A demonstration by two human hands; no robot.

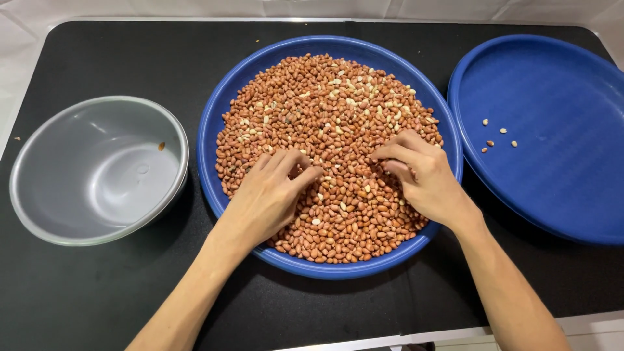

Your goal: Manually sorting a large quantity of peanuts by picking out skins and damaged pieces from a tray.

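A black table top [78,286] edged by white cloth [19,39], evenly lit.

Red-skinned peanuts [338,110] are lying heaped in a round blue tray [221,107] at the table's middle, a few pale skinless ones mixed in; both hands are resting on the heap's near half.

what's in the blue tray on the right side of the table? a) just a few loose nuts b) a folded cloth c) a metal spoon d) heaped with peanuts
a: the right blue tray holds only a few loose nuts on its bare floor, while the heap of peanuts lies in the middle blue tray, where both hands work.
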